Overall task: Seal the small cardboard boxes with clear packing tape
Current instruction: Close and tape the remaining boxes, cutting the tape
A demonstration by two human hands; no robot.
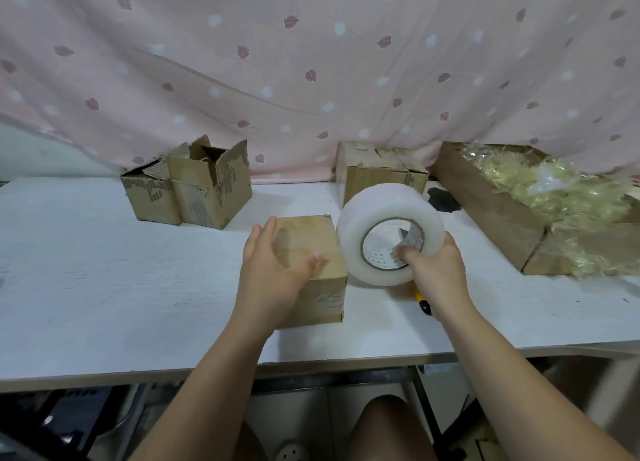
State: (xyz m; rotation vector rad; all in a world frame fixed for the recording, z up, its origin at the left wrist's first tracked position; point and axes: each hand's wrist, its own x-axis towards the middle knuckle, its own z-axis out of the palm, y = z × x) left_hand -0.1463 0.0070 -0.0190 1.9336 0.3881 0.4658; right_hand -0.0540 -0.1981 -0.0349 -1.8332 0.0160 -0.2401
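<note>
A small closed cardboard box [311,239] stands near the middle of the white table, with clear tape showing on its front face. My left hand [273,270] hovers over its left part, fingers spread, thumb on the top. Just right of the box, my right hand [433,270] holds a large roll of clear packing tape [388,218], with fingers hooked into its core. The roll is lifted and tilted toward me. Two open boxes [194,190] sit at the back left. A taped box [377,169] is behind the roll.
The white table [104,270] ends at a front edge close to me. A long cardboard tray [485,201] of crinkled yellowish filler fills the right side. A yellow and black cutter [423,303] lies under my right wrist. A dark scrap [441,199] lies behind the roll. A pink curtain hangs behind.
</note>
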